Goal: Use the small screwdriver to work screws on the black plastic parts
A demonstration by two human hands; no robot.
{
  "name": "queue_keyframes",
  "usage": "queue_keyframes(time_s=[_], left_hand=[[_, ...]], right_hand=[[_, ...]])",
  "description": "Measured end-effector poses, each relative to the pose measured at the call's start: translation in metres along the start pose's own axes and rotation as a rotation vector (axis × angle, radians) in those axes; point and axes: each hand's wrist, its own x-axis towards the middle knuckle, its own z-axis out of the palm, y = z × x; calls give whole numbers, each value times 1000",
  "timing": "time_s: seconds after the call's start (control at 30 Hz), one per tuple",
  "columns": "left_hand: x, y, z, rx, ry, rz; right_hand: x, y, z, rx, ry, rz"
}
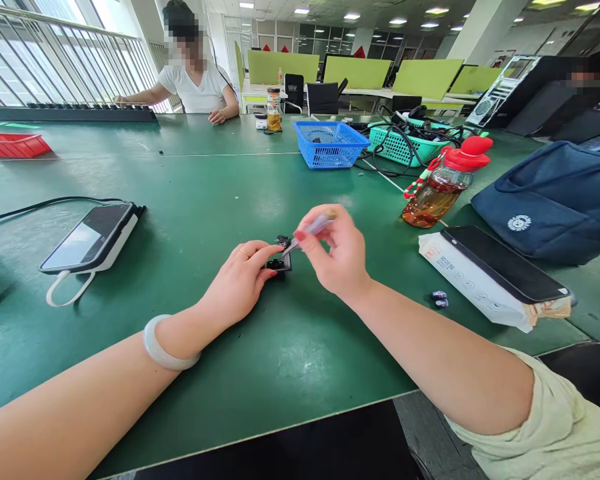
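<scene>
Black part (279, 265), small and square-edged, lay on the green worktop (305, 373) in front of the person. The left hand (235, 283) pinched it between finger and thumb and hid some of it. The right hand (343, 257) held a thin, pale tool (321, 224) with its tip down by the part. I could not tell if the tip touched it. Tiny black bits (283, 240) sat just behind, too small to make out.

To the right were two shiny purple bits (439, 299) and a white pack (467, 280) with a black phone (503, 262) on top. The pack's orange and grey marks were too small to read. Past it sat a red-topped bottle (437, 193) and a blue bag (555, 200), cut off at the edge, its round white badge too small to read.

To the left lay a device (87, 237), its screen too shiny to read. Farther back, tangled black cords (405, 127) hid much of a green basket (397, 145).
</scene>
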Motion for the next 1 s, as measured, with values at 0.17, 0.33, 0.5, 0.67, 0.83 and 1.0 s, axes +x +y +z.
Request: queue_keyframes(time_s=[0.17,0.33,0.5,0.67,0.83,1.0], left_hand=[[-3,6,-4,156,128,-42],[-5,12,-9,383,17,-147],[-7,8,-5,529,-105,-191],[-7,4,-1,543,-72,-185],[-5,8,-4,401,-15,-162],[-4,8,-4,221,-82,-8]], right_hand=[[9,13,-7,1,222,-13],[14,46,-7,94,126,210],[15,56,-6,198,133,435],[16,49,-7,171,108,416],[14,46,-7,101,80,344],[13,43,-8,65,136,253]])
